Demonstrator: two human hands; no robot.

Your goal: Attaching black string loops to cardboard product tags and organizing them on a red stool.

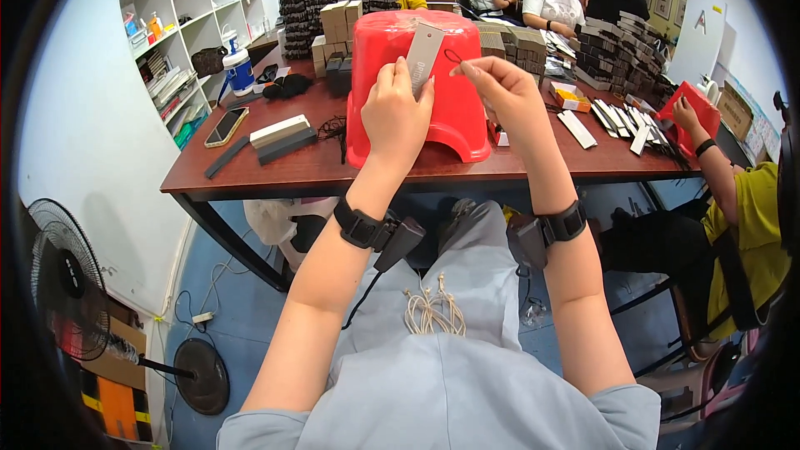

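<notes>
My left hand (395, 112) grips a long pale grey hang tag (426, 52) by its lower part, tilted up to the right. A small hole shows near the tag's top end. To the right, my right hand (507, 93) pinches a thin black cord loop (452, 56) between thumb and fingertips; the loop stands apart from the tag. Behind both hands a red plastic stool (460, 121) stands on the dark red table (275, 172). Left of the stool lie a white stack of tags (279, 131), a dark grey stack (286, 146) and a tangle of black cords (334, 129).
A phone (227, 127) and a blue-white jug (238, 68) are on the left. Loose white tags (577, 129) and an orange box (572, 98) lie right. Tall tag bundles (321, 17) stand behind. A yellow-sleeved person (750, 208) works at right; others sit or stand beyond.
</notes>
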